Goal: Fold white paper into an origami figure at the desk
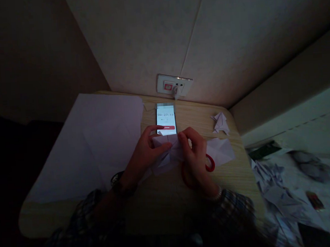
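Between my two hands is a partly folded sheet of white paper (171, 141), held over the wooden table. My left hand (150, 146) grips its left side, thumb on top and fingers behind. At its right edge, my right hand (193, 144) pinches the paper between thumb and fingers. A phone (165, 118) with a lit timer screen lies just beyond the paper, its lower end partly covered. Red-handled scissors (210, 163) lie beneath my right hand, which hides much of them. Another creased white sheet (219, 152) rests right of that hand.
Large white sheets (98, 124) cover the left of the table (236, 186). A folded paper figure (221, 123) sits at the back right. Behind the table, a wall socket (174, 85) holds a plug. Several folded papers (281, 198) are heaped to the right, beyond the table edge.
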Action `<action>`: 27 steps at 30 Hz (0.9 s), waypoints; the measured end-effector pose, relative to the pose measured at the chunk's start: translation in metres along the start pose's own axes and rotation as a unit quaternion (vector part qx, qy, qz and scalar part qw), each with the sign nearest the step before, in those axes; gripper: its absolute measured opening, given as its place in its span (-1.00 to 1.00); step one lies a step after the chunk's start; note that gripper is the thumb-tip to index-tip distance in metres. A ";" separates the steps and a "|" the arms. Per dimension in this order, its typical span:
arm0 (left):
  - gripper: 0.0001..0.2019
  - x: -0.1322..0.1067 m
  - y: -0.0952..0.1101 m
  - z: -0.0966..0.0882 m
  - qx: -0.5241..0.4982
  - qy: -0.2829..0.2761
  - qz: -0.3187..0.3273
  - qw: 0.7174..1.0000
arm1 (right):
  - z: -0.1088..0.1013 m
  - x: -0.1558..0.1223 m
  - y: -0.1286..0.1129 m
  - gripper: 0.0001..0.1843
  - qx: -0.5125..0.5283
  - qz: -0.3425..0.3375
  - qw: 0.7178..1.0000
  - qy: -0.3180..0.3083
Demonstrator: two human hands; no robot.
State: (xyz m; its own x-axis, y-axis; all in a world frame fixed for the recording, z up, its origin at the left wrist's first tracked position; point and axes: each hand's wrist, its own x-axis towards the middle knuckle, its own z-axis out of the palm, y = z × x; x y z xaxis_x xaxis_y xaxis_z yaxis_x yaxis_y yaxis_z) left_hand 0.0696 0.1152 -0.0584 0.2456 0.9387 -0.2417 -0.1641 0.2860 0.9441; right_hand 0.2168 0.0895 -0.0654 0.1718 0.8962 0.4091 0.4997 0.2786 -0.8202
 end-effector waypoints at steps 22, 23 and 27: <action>-0.37 0.002 0.001 -0.002 0.018 -0.015 -0.022 0.999 | 0.001 -0.001 0.000 -0.65 -0.026 -0.039 0.999 -0.009; -0.35 0.002 0.002 -0.002 0.020 -0.005 -0.017 1.000 | 0.001 -0.001 0.000 -0.65 -0.023 -0.043 0.999 -0.013; -0.40 0.001 0.004 -0.004 0.012 0.034 0.006 0.999 | 0.001 -0.001 -0.001 -0.65 -0.017 -0.050 0.998 -0.028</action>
State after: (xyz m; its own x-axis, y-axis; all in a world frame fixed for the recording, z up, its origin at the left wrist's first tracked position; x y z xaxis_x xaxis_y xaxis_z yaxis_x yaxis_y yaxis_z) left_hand 0.0657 0.1178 -0.0553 0.1777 0.9530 -0.2454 -0.1441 0.2718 0.9515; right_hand 0.2153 0.0886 -0.0654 0.0728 0.8824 0.4649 0.5405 0.3569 -0.7620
